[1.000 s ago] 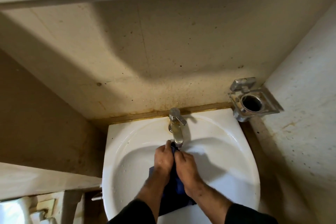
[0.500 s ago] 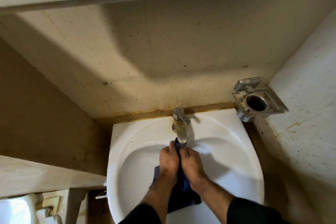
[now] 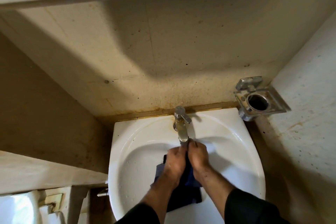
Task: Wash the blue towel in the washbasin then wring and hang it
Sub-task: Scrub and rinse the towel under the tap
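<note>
The blue towel (image 3: 189,185) hangs bunched between my two hands over the bowl of the white washbasin (image 3: 138,152). My left hand (image 3: 175,162) and my right hand (image 3: 198,154) grip it side by side, knuckles up, right under the spout of the metal tap (image 3: 181,127). A twisted end of the towel pokes up between my fingers and touches the spout. The rest of the cloth, dark and wet, drapes down between my forearms toward the front rim. I cannot tell whether water is running.
A stained beige wall rises behind the basin. A square metal holder (image 3: 258,101) with a round hole is fixed to the right wall. A ledge and a white toilet cistern (image 3: 20,207) lie at the lower left. A shelf edge overhangs at the top.
Both hands have stayed clasped on the towel under the tap, working it slightly. The view has drifted, so basin and hands sit a little further right in the frame.
</note>
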